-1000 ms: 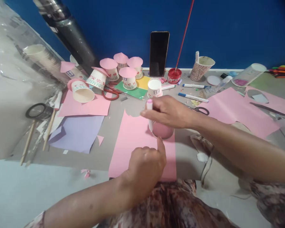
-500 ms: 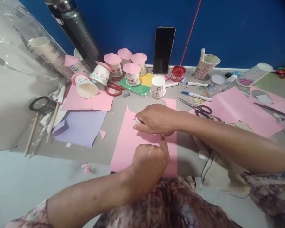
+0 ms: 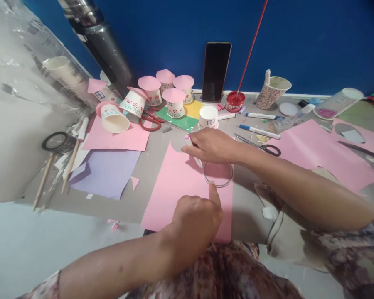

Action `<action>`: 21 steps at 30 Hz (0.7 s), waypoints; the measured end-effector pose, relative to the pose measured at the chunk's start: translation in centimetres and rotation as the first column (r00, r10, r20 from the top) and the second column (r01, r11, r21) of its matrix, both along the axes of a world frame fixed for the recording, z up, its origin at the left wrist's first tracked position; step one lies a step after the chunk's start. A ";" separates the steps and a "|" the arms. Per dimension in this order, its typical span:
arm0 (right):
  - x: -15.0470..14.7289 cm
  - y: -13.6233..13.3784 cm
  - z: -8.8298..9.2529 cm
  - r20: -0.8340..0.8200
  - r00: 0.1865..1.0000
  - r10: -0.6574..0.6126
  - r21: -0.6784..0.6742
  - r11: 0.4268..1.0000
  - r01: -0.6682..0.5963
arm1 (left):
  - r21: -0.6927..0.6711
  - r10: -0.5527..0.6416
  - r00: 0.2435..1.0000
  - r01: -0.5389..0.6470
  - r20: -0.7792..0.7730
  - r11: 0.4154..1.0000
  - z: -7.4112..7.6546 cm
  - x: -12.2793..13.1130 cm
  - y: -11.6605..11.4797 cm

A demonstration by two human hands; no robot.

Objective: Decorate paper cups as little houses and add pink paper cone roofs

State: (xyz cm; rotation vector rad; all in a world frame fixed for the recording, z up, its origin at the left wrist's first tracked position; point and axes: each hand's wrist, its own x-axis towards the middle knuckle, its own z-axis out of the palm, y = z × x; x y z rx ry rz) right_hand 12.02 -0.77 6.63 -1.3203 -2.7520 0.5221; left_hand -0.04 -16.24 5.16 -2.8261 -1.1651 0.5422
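A pink sheet of paper (image 3: 171, 195) lies in front of me, a curved notch cut in its top edge. On its right side rests a thin grey ring (image 3: 218, 185), with pink paper showing through it. My left hand (image 3: 197, 216) has its index fingertip on the ring's near rim, the other fingers curled in. Just above the ring, my right hand (image 3: 213, 145) is closed around a white marker (image 3: 197, 160) with a pink end. The marker slants beside the ring's left edge; whether its tip touches the paper I cannot tell.
Behind stand several paper cups with pink cone tops (image 3: 173, 96), a bare-topped cup (image 3: 208, 116), a phone (image 3: 216, 70) and a red paint pot (image 3: 235, 101). Black scissors (image 3: 270, 150) and pink paper (image 3: 324, 153) lie right; purple paper (image 3: 107, 172) and black tape (image 3: 54, 142) left.
My right hand has lifted and shifted slightly away from me, turning the marker more upright, so the ring now shows. My left index finger has stayed at the ring's near side.
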 end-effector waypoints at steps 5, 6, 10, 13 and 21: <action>2.0 0.7 -0.3 -0.104 0.988 -0.111 0.012 0.994 0.113 | -0.003 -0.005 1.000 0.005 -0.025 1.000 -0.4 0.2 0.1; 2.4 0.7 -0.4 -0.134 0.982 -0.132 0.000 0.991 0.133 | 0.005 -0.004 1.000 0.004 -0.025 1.000 -0.6 0.2 0.0; 4.4 0.5 -0.6 -0.223 0.944 -0.242 -0.066 0.970 0.233 | 0.105 0.015 1.000 -0.016 0.012 0.994 -1.6 0.2 -0.2; 6.1 0.1 -0.8 -0.260 0.911 -0.321 -0.067 0.947 0.315 | 0.142 0.030 0.999 -0.034 0.032 0.989 -1.9 0.2 -0.2; 10.4 -3.2 -1.2 -0.364 0.824 -0.434 -0.138 0.900 0.413 | 0.033 0.105 0.993 -0.107 0.047 0.994 -1.4 0.5 0.6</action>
